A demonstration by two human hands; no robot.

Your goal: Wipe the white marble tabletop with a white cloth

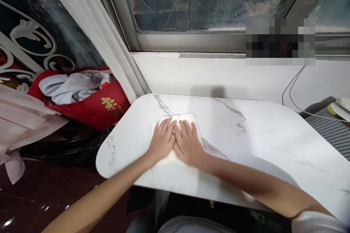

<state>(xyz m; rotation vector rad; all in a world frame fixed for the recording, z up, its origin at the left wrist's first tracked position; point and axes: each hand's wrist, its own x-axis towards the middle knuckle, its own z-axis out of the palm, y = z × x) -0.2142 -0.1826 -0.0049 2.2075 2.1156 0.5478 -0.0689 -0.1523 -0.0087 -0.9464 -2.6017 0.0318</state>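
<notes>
A thin white cloth or tissue [193,118] lies on the white marble-patterned table [120,145]. My left hand [162,138] rests flat on its left part, fingers stretched toward the window. Beside it, my right hand [188,143] also lies flat, covering the right part. The thumbs meet or nearly meet in the middle. Neither hand grips anything; both palms press down from above. Much of the sheet is hidden under the hands, so I cannot tell whether it is cloth or paper.
On the left, a red bag [90,103] holds pale grey fabric, beside a white curtain [101,25] and pink cloth [22,123]. Behind the table stand a white wall and a window [205,0]. A thin cable [294,80] hangs at right, near a grey ribbed object [328,127].
</notes>
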